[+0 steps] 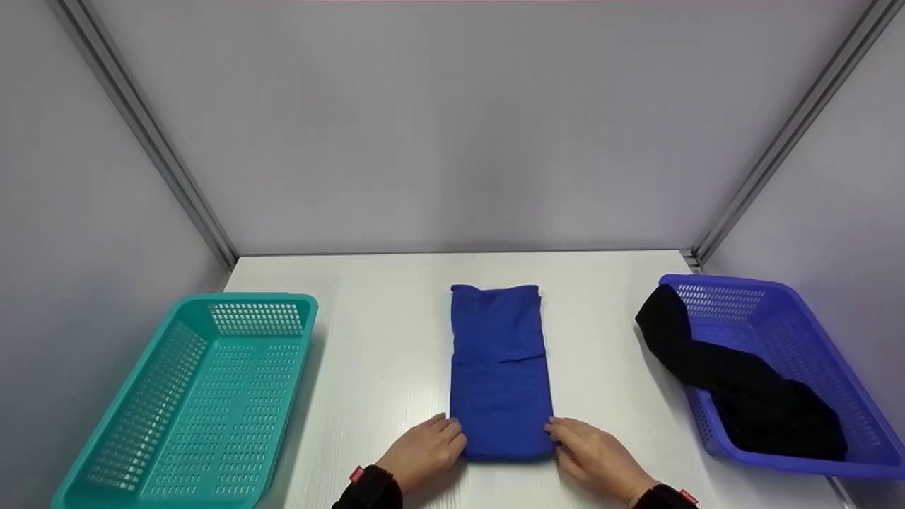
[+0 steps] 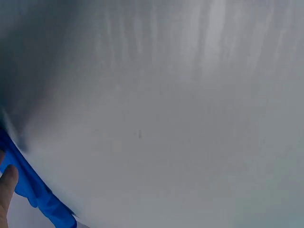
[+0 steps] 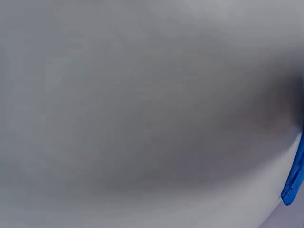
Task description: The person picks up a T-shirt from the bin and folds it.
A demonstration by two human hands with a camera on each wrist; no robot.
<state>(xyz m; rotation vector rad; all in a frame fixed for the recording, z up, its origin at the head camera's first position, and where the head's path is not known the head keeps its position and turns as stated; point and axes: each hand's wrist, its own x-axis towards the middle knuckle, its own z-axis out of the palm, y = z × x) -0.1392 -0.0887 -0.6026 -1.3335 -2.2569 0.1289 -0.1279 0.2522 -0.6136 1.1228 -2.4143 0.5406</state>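
A folded blue garment (image 1: 500, 396) lies lengthwise on the white table, with a small crease across its middle. My left hand (image 1: 428, 451) pinches its near left edge, fingers bent. Opposite it, my right hand (image 1: 592, 452) pinches the near right edge between fingertips and thumb. In the left wrist view, a thumb (image 2: 8, 183) shows against the blue garment (image 2: 45, 199) at the lower left. Only a strip of the blue garment (image 3: 293, 178) appears at the right side of the right wrist view; the right hand is out of that view.
A teal plastic basket (image 1: 309, 332) with nothing in it stands on the left. On the right is a purple basket (image 1: 824, 332) holding a black garment (image 1: 742, 382), part of which hangs over its left rim. Grey panels (image 1: 466, 141) enclose the white table (image 1: 382, 339).
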